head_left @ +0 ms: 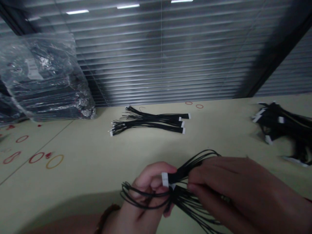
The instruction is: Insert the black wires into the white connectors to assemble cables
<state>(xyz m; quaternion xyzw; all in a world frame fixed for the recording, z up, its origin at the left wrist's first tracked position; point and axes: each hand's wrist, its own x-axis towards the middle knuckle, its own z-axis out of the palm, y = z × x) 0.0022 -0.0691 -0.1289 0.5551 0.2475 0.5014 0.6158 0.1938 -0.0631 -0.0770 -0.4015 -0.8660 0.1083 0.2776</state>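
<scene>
Low in the head view, my left hand (148, 191) is closed around a black wire harness (187, 196) near its white connector (165, 179). A few thin wires loop out to the left over my fingers. My right hand (219, 185) is closed just to the right, its fingertips pinching the black wires beside the connector. Other wires fan out below and above it. The exact grip of the right fingertips is partly hidden by the hand itself.
Several black harnesses with white connectors (156, 122) lie mid-table. A clear plastic bag of harnesses (48, 81) stands at back left, and a harness pile (282, 125) lies at right. Rubber bands (55, 161) are scattered at left. Window blinds (161, 58) rise behind the table.
</scene>
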